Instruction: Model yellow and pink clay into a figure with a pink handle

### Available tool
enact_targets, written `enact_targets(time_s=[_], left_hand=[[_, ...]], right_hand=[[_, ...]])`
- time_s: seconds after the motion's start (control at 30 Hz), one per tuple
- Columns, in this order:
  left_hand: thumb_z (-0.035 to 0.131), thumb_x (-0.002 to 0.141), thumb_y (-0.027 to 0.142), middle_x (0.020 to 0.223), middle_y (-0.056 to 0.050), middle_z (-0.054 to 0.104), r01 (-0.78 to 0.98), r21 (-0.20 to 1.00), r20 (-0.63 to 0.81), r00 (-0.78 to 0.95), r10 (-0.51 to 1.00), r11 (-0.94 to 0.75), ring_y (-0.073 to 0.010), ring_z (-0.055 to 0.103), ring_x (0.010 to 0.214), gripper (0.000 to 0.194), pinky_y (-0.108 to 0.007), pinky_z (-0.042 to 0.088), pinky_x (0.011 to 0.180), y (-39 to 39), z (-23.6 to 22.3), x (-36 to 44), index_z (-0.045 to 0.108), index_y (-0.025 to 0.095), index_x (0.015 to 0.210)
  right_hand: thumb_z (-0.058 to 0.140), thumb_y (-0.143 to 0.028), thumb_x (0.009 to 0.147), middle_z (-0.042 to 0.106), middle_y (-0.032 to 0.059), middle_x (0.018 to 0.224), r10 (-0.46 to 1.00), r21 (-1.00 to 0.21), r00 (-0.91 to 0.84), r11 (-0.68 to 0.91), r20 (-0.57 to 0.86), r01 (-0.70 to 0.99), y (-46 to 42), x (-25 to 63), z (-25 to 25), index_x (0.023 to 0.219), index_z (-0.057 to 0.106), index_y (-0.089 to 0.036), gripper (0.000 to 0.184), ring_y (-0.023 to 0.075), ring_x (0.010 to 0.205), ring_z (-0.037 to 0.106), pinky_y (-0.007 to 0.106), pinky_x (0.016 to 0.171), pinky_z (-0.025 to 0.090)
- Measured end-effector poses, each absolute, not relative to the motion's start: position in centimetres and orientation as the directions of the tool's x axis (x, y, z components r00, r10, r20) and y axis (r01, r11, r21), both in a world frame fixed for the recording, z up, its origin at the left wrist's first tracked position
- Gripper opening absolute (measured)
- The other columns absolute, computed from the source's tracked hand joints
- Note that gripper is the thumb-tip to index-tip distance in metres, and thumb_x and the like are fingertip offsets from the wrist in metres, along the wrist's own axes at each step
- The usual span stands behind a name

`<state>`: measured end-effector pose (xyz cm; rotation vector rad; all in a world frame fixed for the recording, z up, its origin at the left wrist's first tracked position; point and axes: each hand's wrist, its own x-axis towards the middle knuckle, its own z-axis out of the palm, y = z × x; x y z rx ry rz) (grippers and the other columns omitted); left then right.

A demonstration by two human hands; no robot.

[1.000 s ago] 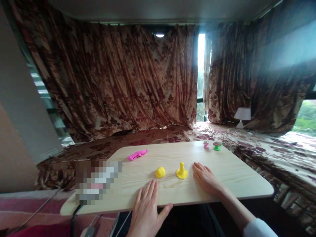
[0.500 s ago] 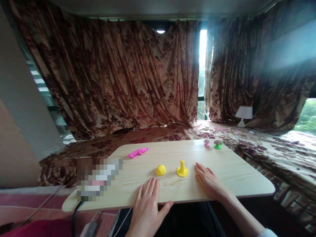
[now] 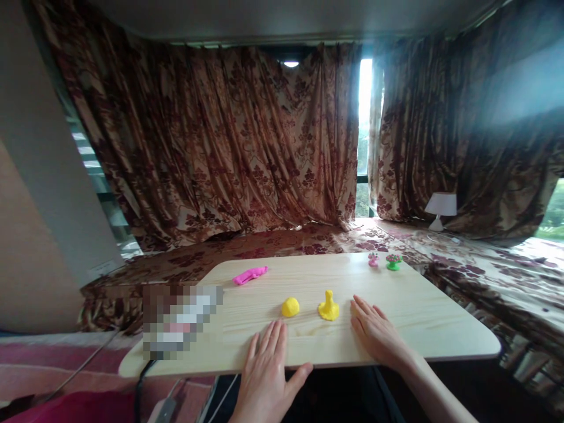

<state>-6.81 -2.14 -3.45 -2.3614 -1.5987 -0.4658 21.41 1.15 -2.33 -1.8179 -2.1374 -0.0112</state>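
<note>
My left hand [image 3: 267,367] lies flat at the table's near edge, fingers stretched forward and thumb out to the side, holding nothing. Just beyond its fingertips sits a yellow clay ball [image 3: 290,307], apart from them. To the right of the ball stands a yellow clay piece [image 3: 328,306] with a wide, uneven base and an upright stem. My right hand [image 3: 373,329] rests flat on the tabletop to the right of that piece, fingers extended, not touching it.
The pale wooden table [image 3: 423,329] also carries a pink clay lump [image 3: 250,275] at the far left. A small pink figure [image 3: 373,259] and a green one with a dotted top [image 3: 393,262] stand far right. A blurred-out object [image 3: 183,323] covers the left side.
The whole view has shifted slightly, so everything appears a little lower and further right. Both hands and the clay pieces keep their places on the table.
</note>
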Motion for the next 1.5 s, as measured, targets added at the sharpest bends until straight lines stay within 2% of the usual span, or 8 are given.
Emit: enact_targets(time_s=[0.13, 0.33, 0.57, 0.83, 1.03, 1.13, 1.33, 1.5], left_hand=[[0.031, 0.086, 0.063, 0.150, -0.010, 0.030, 0.927, -0.047, 0.419, 0.356, 0.835, -0.372, -0.0292, 0.030, 0.137, 0.078, -0.052, 0.028, 0.109, -1.8, -4.2, -7.1, 0.028, 0.011, 0.144], [0.032, 0.087, 0.062, 0.150, -0.012, 0.031, 0.930, -0.037, 0.425, 0.346, 0.837, -0.366, -0.0281, 0.029, 0.137, 0.076, -0.050, 0.025, 0.110, -2.1, -3.8, -6.8, 0.029, 0.011, 0.143], [0.034, 0.087, 0.061, 0.149, -0.011, 0.033, 0.924, -0.051, 0.454, 0.359, 0.816, -0.379, -0.0281, 0.031, 0.136, 0.074, -0.049, 0.027, 0.109, -2.0, -4.0, -7.1, 0.029, 0.014, 0.144], [0.032, 0.087, 0.062, 0.150, -0.012, 0.031, 0.928, -0.012, 0.430, 0.340, 0.836, -0.371, -0.0270, 0.028, 0.138, 0.075, -0.050, 0.024, 0.111, -2.3, -3.4, -6.7, 0.027, 0.014, 0.144], [0.031, 0.087, 0.062, 0.149, -0.012, 0.034, 0.930, -0.027, 0.414, 0.344, 0.843, -0.367, -0.0282, 0.030, 0.137, 0.076, -0.050, 0.027, 0.110, -2.5, -3.5, -6.9, 0.030, 0.012, 0.143], [0.031, 0.086, 0.062, 0.149, -0.012, 0.033, 0.928, -0.033, 0.426, 0.348, 0.835, -0.370, -0.0285, 0.031, 0.136, 0.075, -0.050, 0.027, 0.109, -2.2, -3.9, -7.1, 0.029, 0.013, 0.143], [0.030, 0.087, 0.062, 0.150, -0.013, 0.030, 0.930, -0.017, 0.417, 0.339, 0.843, -0.366, -0.0277, 0.027, 0.138, 0.076, -0.051, 0.023, 0.111, -2.3, -3.3, -6.5, 0.028, 0.011, 0.143], [0.030, 0.087, 0.062, 0.150, -0.012, 0.030, 0.929, -0.014, 0.395, 0.344, 0.852, -0.369, -0.0283, 0.027, 0.138, 0.076, -0.052, 0.025, 0.111, -2.3, -3.3, -6.6, 0.028, 0.011, 0.144]], right_hand=[[0.036, -0.034, 0.097, 0.044, 0.0140, 0.142, 0.963, -0.217, -0.070, 0.128, 0.260, 0.968, 1.9, 23.6, -1.5, 0.134, 0.044, -0.014, 0.043, 0.0262, 0.132, 0.039, 0.051, 0.107, 0.029], [0.030, -0.035, 0.096, 0.031, -0.0013, 0.150, 0.945, -0.211, -0.245, 0.291, 0.217, 0.933, -1.5, 21.8, -2.5, 0.139, 0.038, -0.027, 0.045, 0.0135, 0.138, 0.027, 0.033, 0.114, 0.021], [0.039, -0.036, 0.096, 0.042, 0.0134, 0.143, 0.968, -0.213, -0.076, 0.129, 0.240, 0.968, 2.2, 22.2, -1.6, 0.134, 0.043, -0.015, 0.044, 0.0265, 0.133, 0.037, 0.052, 0.107, 0.027], [0.027, -0.036, 0.096, 0.030, 0.0028, 0.150, 0.949, -0.165, -0.233, 0.269, 0.211, 0.949, -1.7, 20.9, -2.5, 0.140, 0.037, -0.023, 0.047, 0.0165, 0.138, 0.028, 0.038, 0.113, 0.024], [0.038, -0.033, 0.096, 0.044, 0.0132, 0.142, 0.962, -0.183, -0.095, 0.145, 0.255, 0.972, 2.0, 21.3, -1.7, 0.133, 0.045, -0.015, 0.042, 0.0253, 0.132, 0.039, 0.051, 0.106, 0.030], [0.029, -0.030, 0.096, 0.043, 0.0171, 0.142, 0.964, -0.179, -0.066, 0.114, 0.257, 0.977, 0.8, 23.1, -1.9, 0.133, 0.046, -0.010, 0.046, 0.0277, 0.133, 0.038, 0.052, 0.106, 0.030], [0.027, -0.031, 0.094, 0.035, 0.0015, 0.148, 0.954, -0.198, -0.198, 0.244, 0.224, 0.949, -1.4, 21.8, -2.5, 0.143, 0.032, -0.021, 0.050, 0.0161, 0.138, 0.029, 0.040, 0.113, 0.023], [0.029, -0.031, 0.093, 0.039, 0.0121, 0.145, 0.961, -0.257, -0.132, 0.194, 0.242, 0.947, 1.9, 21.0, -1.8, 0.137, 0.042, -0.014, 0.049, 0.0245, 0.135, 0.034, 0.049, 0.109, 0.025]])
